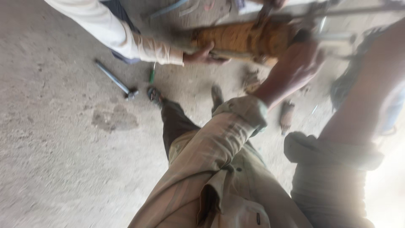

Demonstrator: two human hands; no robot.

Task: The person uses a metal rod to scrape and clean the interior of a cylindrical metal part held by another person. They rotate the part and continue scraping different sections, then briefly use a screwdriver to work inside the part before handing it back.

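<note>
Rusty cylinder (247,40) steadied from both ends: left hand (301,57) clamps its right end, another person's hand (206,55) grips opposite; right hand's state unclear.

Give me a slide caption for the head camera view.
Left hand on an orange cylindrical part while a co-worker's hand supports it.

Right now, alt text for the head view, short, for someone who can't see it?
Blurred downward view: the wearer's left hand rests on a rusty orange cylindrical part, while another person's hand, in a cream sleeve, grips its other side. The wearer's right hand is out of frame. A long-handled metal tool lies on the dusty concrete floor.
</note>
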